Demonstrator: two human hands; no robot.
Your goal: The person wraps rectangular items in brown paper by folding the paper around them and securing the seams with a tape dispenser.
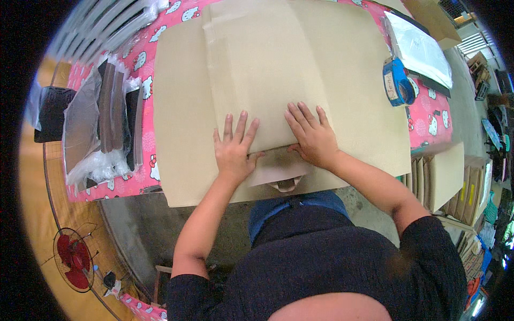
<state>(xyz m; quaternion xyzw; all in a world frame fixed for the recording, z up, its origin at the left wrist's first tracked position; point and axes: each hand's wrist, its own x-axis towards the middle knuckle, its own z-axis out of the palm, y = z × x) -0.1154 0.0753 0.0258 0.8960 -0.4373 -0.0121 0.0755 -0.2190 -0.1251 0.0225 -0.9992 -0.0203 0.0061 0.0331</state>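
A narrower sheet of brown paper (257,69) lies over a wide brown sheet (364,85) on the table. My left hand (234,152) presses flat on the left side of the narrower sheet's near end, fingers spread. On its right side lies my right hand (316,138), also flat with the fingers apart. Both thumbs point inward at the near edge, where the sheet ends in a dark line. Below that line shows a paler brown flap (278,168). A small tan loop (286,185) hangs from it towards my body.
A blue tape dispenser (397,83) stands at the right, by a plastic-wrapped white stack (420,48). Plastic-wrapped dark pieces (111,112) lie on the pink patterned tablecloth (150,101) at the left. Folded cardboard (444,179) stands right of the table; a red-bladed fan (73,260) is lower left.
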